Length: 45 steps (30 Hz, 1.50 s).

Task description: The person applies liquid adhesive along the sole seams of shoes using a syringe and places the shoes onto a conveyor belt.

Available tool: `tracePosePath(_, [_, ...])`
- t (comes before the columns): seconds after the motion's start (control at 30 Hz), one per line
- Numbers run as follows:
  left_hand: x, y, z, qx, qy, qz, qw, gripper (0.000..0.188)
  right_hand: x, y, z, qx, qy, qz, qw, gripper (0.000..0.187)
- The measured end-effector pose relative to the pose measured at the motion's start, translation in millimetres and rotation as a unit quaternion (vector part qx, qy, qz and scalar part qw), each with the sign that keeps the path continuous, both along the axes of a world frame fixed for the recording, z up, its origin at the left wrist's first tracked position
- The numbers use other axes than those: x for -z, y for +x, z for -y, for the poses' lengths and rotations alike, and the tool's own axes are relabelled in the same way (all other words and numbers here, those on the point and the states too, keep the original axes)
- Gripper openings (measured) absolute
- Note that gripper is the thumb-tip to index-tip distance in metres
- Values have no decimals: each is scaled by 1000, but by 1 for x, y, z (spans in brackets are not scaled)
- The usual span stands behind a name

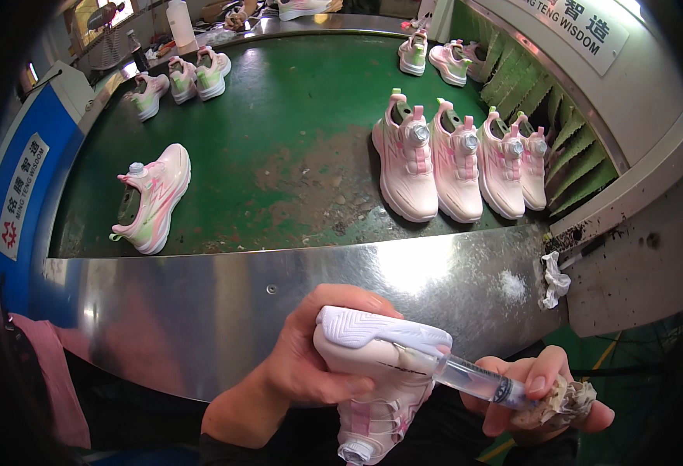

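Below the steel edge, my left hand [300,359] is wrapped round a pale pink and white sneaker [372,415]. The shoe is tipped so its white sole [384,328] faces up and away, with the dial closure low in the picture. My right hand [545,371] grips a clear syringe [473,379] and a crumpled, stained tissue or rag [563,408] together. Toward the left, the syringe's tip meets the shoe along the seam between sole and upper, where a gap shows. Some clear liquid seems to be in the barrel.
A green conveyor belt [279,109] lies beyond the steel ledge [202,311]. Several matching sneakers [407,175] stand at its right, with one sneaker [155,198] at left and others farther back. Green strip curtains [582,155] hang at right above crumpled white paper [555,279].
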State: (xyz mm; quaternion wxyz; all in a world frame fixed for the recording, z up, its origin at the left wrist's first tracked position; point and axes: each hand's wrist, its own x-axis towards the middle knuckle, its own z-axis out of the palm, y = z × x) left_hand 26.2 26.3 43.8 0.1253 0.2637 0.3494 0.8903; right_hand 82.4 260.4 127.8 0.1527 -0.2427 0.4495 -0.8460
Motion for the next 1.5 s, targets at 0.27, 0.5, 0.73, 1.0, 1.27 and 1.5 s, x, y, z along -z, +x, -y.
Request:
tracePosePath(0.27, [3,-3,-3,-61,-26,23,997,68,8,10,-6,42,2,8,999,62])
tracePosePath(0.5, [-3,-9,-5,-102,-35,74,991,71,23,17,-10,64,-2,9,998,64])
tracePosePath(0.73, [3,-11,3,-123,-45,141,981,73,47,16,-9,63,-30,-21,997,71])
tracePosePath(1.0, [-2,-21,-9,-21,-22,185,982,70,63,25,-22,57,-26,23,998,74])
tracePosePath(1.27, [35,-19,15,-90,14,223,971,61,80,30,-30,23,-25,39,999,78])
tracePosePath(1.5, [53,-28,27,-129,-37,239,962,55,81,52,-39,37,-3,109,993,76])
